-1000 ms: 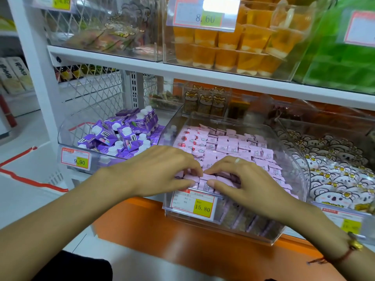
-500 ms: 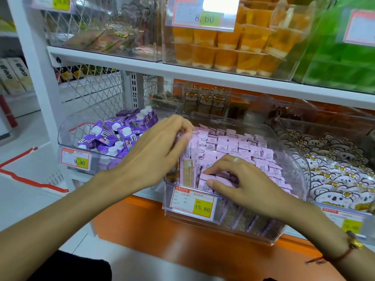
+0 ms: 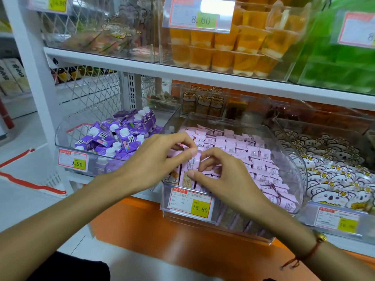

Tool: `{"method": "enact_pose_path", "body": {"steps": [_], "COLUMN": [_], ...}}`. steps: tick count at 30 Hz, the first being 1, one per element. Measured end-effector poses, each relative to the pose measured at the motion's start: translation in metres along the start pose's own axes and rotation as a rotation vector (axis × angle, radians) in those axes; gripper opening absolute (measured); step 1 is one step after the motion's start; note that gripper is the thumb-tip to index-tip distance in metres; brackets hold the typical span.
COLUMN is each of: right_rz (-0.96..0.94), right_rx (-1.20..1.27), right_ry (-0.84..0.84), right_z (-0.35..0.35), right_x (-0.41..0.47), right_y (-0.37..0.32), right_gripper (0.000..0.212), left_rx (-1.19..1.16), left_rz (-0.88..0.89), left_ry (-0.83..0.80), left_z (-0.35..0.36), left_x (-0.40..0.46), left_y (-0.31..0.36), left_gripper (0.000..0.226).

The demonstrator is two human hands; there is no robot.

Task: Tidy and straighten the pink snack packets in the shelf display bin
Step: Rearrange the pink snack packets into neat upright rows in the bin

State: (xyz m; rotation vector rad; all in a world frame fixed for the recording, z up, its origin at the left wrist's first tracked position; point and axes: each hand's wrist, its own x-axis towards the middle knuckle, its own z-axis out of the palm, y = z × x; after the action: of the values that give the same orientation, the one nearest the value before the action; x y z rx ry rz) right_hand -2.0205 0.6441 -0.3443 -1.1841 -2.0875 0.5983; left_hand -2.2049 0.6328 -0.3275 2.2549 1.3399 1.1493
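While the left hand (image 3: 154,159) had been flat against upright packets half a second ago, it now pinches a pink packet (image 3: 191,166) between thumb and fingertips — the right hand (image 3: 221,175) grips the same packet at 3 o'clock. Both sit at the front-left of the clear bin (image 3: 292,159), above the price tag (image 3: 189,201) at 6 o'clock.

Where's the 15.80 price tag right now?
In the head view, the 15.80 price tag is low and centre, clipped to the front wall of the clear bin holding the pink packets, below both hands.
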Motion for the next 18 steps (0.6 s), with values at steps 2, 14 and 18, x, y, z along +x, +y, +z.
{"method": "enact_pose_path", "body": {"steps": [2, 14, 18], "right_rz": [0.014, 0.021, 0.024], "right_rx": [0.010, 0.018, 0.137], "right_ry": [-0.019, -0.022, 0.023], "right_z": [-0.001, 0.001, 0.000], "right_x": [0.002, 0.000, -0.003], "right_y": [0.000, -0.004, -0.007], "right_gripper": [0.029, 0.029, 0.025], "left_rx": [0.073, 0.533, 0.566], "left_rz": [0.049, 0.209, 0.132], "left_ry": [-0.007, -0.186, -0.211], "left_z": [-0.011, -0.025, -0.023], "left_x": [-0.002, -0.022, -0.024], "left_y": [-0.005, -0.009, -0.009], "left_gripper": [0.025, 0.030, 0.039]}}
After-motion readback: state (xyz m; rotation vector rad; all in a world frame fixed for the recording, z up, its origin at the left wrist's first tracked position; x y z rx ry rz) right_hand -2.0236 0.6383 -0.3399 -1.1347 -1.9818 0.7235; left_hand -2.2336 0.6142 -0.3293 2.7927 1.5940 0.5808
